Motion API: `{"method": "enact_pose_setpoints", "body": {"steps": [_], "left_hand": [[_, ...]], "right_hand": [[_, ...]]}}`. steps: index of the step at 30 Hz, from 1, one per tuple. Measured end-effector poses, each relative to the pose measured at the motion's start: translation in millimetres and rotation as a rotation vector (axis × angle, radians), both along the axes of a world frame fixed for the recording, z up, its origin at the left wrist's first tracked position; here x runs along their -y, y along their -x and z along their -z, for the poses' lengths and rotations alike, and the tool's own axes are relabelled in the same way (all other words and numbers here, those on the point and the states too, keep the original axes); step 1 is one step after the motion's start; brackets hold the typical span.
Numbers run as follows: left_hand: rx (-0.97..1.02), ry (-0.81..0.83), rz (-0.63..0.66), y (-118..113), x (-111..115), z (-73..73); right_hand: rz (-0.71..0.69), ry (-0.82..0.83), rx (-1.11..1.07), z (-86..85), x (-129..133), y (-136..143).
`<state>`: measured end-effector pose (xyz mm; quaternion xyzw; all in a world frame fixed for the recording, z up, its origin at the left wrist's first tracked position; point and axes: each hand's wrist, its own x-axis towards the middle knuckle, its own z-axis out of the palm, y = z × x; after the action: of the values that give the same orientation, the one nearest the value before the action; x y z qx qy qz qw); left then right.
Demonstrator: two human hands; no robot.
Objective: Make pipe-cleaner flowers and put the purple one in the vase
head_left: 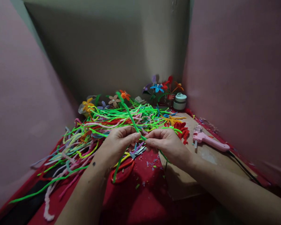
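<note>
Green pipe cleaners point(131, 118) cross between my two hands, one piece rising up and leftward above them. My left hand point(121, 139) pinches the green stem near its middle, and a green end hangs below that hand. Close beside it, my right hand point(167, 143) pinches the same stem, with another green end showing under its fingers. Scissors with red and yellow handles point(125, 170) lie on the red cloth point(140, 200) just below the hands, their blades partly under the fingers. A large heap of colourful pipe cleaners point(79, 140) spreads behind and left of my hands.
On the right, a pink glue gun point(210, 142) with a black cord lies on a brown board point(220, 159), near red pipe-cleaner petals point(181, 131). Pipe-cleaner flowers point(157, 88) and a pale round container point(179, 101) stand at the back. Walls rise on both sides.
</note>
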<state>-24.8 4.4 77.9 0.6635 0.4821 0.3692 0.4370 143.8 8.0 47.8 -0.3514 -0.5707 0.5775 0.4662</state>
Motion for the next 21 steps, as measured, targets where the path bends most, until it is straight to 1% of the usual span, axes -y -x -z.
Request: {"method": "enact_pose_setpoints", "body": {"steps": [5, 9, 12, 16, 19, 21], "left_hand": [[-0.134, -0.041, -0.046, -4.1, 2.2, -1.6], [-0.190, -0.050, -0.007, -2.9, 4.0, -4.0], [-0.209, -0.036, 0.028, -0.2, 3.0, -4.1], [-0.169, -0.010, 0.022, 0.2, 0.5, -2.4], [-0.129, 0.017, -0.002, -0.4, -0.1, -3.1], [-0.140, 0.022, -0.005, -0.2, 0.5, -4.7]], "right_hand": [[0.064, -0.054, 0.072, 2.0, 2.6, 1.3], [0.137, -0.178, 0.089, 3.8, 5.7, 1.5], [0.116, -0.164, 0.052, 4.6, 5.8, 2.3], [0.089, -0.131, 0.040, 5.6, 3.9, 3.7], [0.069, -0.144, 0.078, 7.6, 2.9, 4.3], [0.061, -0.200, 0.128, 9.0, 2.8, 3.9]]}}
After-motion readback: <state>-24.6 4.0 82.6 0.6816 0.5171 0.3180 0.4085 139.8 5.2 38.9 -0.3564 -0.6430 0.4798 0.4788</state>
